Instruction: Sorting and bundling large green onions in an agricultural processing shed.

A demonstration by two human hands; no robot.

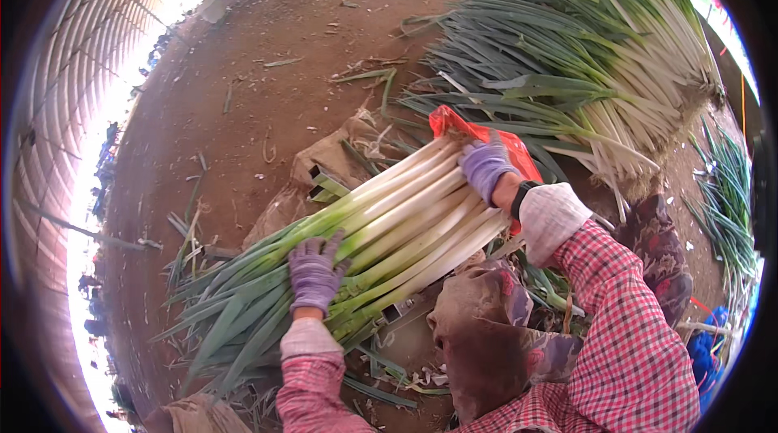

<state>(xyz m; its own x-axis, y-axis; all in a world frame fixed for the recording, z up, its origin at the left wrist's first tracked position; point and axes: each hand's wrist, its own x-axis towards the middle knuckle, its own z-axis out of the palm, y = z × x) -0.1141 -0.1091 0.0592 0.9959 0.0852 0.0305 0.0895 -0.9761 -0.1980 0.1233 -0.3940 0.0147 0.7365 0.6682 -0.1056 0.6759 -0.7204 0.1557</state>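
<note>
A bundle of long leeks or Welsh onions (407, 208) lies slantwise before me, white root ends at upper right and green leaves at lower left. My left hand (316, 275), in a purple knit glove, rests on the green part with its fingers spread. At the root end my right hand (487, 166), gloved alike, touches the white stalks. A red plastic sheet or bag (516, 150) shows behind and beneath those root ends. Some right fingertips are hidden, so its grip is unclear. Square metal tube ends (327, 180) stick out from under the bundle.
A large heap of the same leeks (583, 56) lies at upper right, with a smaller pile (726, 202) at the right rim. Brown sacking (285, 208) and leaf scraps (389, 77) lie on the dirt floor (243, 104). My bent knee (480, 336) is close below the bundle.
</note>
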